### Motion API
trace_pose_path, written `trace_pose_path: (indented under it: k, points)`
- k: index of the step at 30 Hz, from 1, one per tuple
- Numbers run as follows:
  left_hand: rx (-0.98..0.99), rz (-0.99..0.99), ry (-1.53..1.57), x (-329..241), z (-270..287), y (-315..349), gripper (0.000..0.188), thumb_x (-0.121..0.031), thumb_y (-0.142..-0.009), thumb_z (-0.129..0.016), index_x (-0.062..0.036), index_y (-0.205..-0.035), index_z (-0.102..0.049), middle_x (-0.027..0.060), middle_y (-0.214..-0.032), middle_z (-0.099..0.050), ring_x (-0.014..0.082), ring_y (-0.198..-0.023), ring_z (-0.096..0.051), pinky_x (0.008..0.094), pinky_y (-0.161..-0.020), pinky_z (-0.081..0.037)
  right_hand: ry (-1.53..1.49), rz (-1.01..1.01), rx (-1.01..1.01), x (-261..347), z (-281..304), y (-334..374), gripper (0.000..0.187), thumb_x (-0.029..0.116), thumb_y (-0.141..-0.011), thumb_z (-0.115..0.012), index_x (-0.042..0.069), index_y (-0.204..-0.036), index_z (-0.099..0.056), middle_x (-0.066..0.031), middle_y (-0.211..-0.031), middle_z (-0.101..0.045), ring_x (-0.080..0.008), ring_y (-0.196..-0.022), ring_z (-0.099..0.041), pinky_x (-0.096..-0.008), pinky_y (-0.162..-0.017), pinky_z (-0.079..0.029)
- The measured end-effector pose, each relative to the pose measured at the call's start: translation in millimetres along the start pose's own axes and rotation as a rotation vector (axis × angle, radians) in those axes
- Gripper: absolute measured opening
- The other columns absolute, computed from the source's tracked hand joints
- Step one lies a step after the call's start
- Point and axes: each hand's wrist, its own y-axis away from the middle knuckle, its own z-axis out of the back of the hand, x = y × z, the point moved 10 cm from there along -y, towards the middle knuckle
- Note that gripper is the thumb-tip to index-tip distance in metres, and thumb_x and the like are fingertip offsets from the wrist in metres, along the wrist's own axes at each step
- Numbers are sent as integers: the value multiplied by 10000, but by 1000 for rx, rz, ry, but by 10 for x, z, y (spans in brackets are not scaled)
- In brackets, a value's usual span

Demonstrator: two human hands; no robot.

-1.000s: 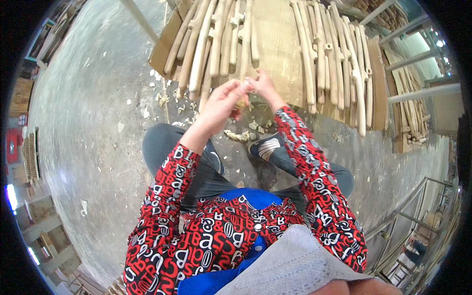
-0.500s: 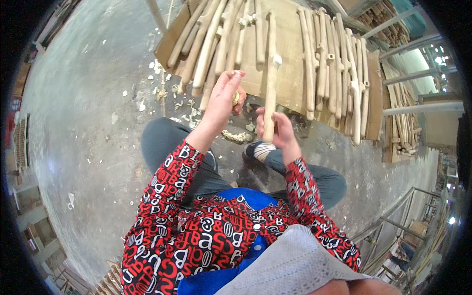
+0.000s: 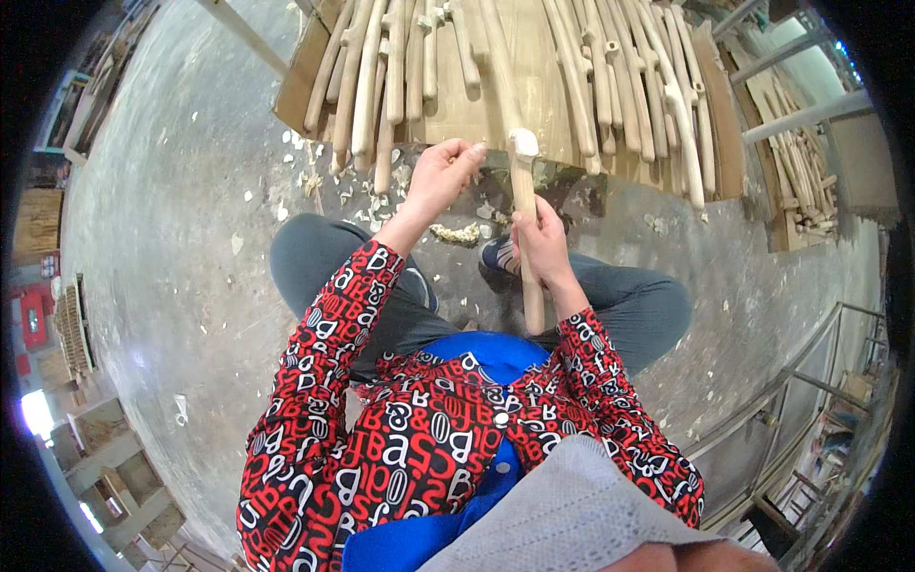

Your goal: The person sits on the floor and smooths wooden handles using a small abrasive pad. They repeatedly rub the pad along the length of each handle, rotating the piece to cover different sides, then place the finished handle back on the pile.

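Note:
My right hand (image 3: pixel 541 240) is wrapped round the lower part of a long pale wooden stick (image 3: pixel 525 186), which has a white-topped stub (image 3: pixel 523 144) sticking out of it. The stick slants away from me, its near end hanging over my lap and its far end above a cardboard sheet. Just left of the stub, apart from the stick, my left hand (image 3: pixel 444 177) is closed with its thumb and fingertips together. What it holds is mostly hidden in the fingers.
More wooden sticks with stubs lie in rows on the cardboard (image 3: pixel 445 122), left and right. Pale shavings (image 3: pixel 315 181) and a yellowish crumpled strip (image 3: pixel 456 234) litter the grey floor. Metal bars (image 3: pixel 810 116) and another pile of sticks (image 3: pixel 801 181) stand at right.
The stick has come nearer to my body, and my right hand now grips it further up from its near end. The fingers of my left hand have curled in, hiding a yellowish thing seen there before.

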Motion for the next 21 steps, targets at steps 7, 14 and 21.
trace_pose_path:
  k: [7,14,21]
  points:
    - [41,-111,-43,-275,-204,57,252,-218,-897,-638,-8,-1035,-621,32,-866,-614,85,-716,-590,235,-562,-489,-217,-10,224,100,-109,225,429,90,-853,-602,41,-1234,-413,-59,-775,-558,-91,-479,-502,-224,-394,-421]
    - [45,-742,-618,-938,-346,416,271,-117,-810,-701,-53,-1068,-645,70,-909,-640,191,-830,-645,297,-722,-526,-423,-176,436,4,-253,506,519,105,-815,-621,40,-1277,-393,-86,-710,-530,-97,-436,-472,-233,-361,-402]
    - [275,-763,-733,-881,-379,537,233,-118,-782,-698,-71,-1008,-671,94,-950,-625,252,-887,-625,332,-776,-513,-402,-268,454,-88,-264,702,552,112,-810,-631,38,-1294,-377,-83,-710,-531,-96,-440,-470,-235,-364,-406]
